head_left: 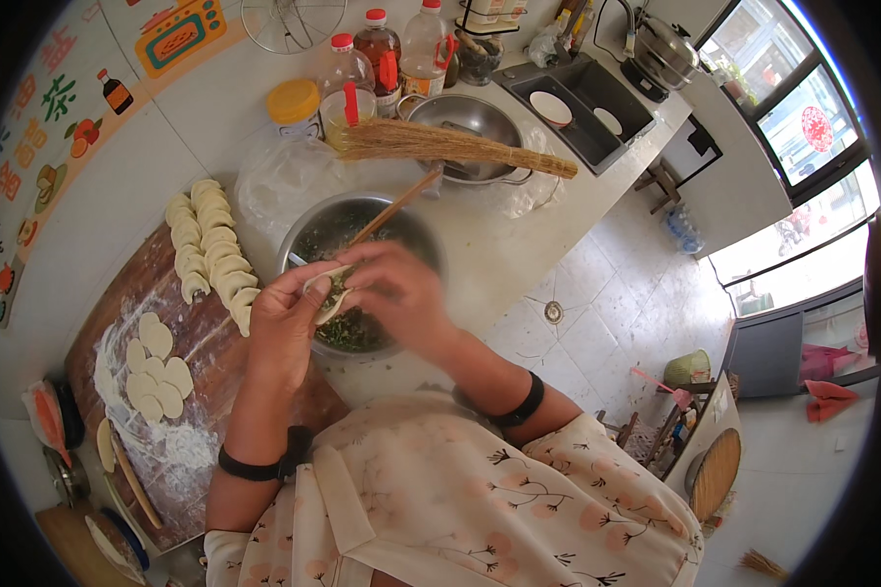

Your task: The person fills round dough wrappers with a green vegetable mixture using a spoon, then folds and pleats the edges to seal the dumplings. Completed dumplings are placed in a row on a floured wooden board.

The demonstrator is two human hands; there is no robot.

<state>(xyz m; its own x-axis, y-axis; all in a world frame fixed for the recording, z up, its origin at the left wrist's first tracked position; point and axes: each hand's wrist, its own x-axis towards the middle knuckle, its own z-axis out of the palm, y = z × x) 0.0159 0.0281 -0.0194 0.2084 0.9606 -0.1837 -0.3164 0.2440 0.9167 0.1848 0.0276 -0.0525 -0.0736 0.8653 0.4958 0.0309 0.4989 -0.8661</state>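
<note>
Above a steel bowl [299,217] of chopped green filling [347,334], I hold a dumpling [334,297] between both hands. Its pale wrapper is folded partway round, with green filling showing in the gap. My left hand [282,315] grips it with the thumb across its side. The fingers of my right hand [401,293] pinch its edge, slightly blurred. A wooden stick [395,207] leans out of the bowl. To the left, two rows of folded dumplings [215,240] lie along the wooden board [227,360]. Several flat round wrappers [154,377] overlap on its floured part.
A rolling pin [137,479] lies on the board's near left. Beyond the bowl are a straw brush [460,147], a steel pan [470,112], a plastic bag [289,181] and red-capped bottles [378,49]. A dark sink [582,103] sits at the far right.
</note>
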